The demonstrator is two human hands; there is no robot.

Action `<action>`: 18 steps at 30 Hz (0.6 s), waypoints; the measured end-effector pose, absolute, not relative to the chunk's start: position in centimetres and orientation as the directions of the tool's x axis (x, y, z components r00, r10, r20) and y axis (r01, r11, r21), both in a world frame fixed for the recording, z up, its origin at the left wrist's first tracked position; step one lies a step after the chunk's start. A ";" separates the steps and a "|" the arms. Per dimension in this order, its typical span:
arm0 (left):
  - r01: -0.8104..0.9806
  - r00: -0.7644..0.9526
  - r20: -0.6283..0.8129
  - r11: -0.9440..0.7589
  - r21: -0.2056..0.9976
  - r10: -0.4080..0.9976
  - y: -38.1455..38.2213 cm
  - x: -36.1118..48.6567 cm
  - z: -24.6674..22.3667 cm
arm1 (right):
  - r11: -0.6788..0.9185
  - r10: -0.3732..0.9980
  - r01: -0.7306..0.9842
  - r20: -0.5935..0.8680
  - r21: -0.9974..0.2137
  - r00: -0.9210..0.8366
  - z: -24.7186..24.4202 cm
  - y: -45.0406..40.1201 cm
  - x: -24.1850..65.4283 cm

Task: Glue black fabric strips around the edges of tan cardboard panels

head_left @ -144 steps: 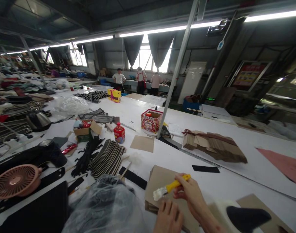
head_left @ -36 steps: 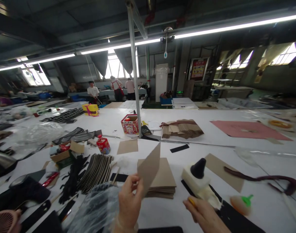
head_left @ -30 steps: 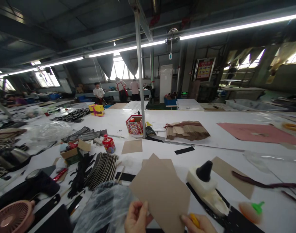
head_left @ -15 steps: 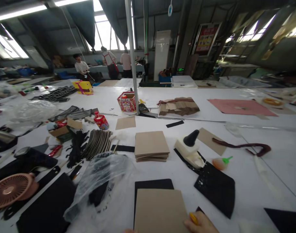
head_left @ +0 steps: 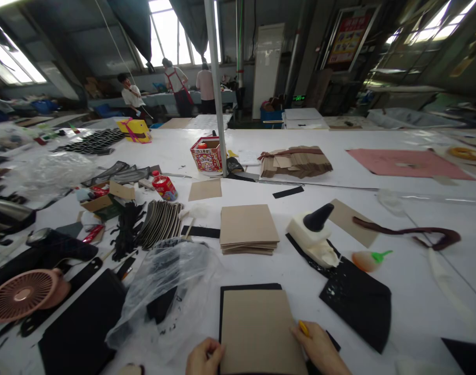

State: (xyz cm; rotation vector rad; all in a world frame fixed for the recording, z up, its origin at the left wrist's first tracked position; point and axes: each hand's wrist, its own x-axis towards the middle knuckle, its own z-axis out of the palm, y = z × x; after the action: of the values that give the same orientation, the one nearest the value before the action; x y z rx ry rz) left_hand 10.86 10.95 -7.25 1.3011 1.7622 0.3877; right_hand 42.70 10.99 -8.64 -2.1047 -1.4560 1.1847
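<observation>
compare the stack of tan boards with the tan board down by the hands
The stack shows several layered edges, while the near board shows only a flat top face. The stack sits on the white table; the near board lies over a black sheet. No hand touches the stack, but the left hand and right hand are at the near board's sides. Both are tan and lie flat.

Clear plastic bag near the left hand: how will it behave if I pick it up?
The clear plastic bag is probably floppy, since it lies in loose folds. Its thin film looks light, but the dark material showing through may add weight if it is inside.
</observation>
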 end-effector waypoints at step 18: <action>0.528 -0.171 -0.548 0.545 0.651 0.819 12.8 12.0 -5.5 | -0.506 0.834 0.621 -0.522 -0.598 0.177 -10.5 12.0 42.0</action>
State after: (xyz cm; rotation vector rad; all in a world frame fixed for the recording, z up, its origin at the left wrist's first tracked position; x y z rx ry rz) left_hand 11.97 12.79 -5.46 1.1072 1.8420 0.3885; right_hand 42.01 11.95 -10.49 -2.2043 -1.4005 1.2379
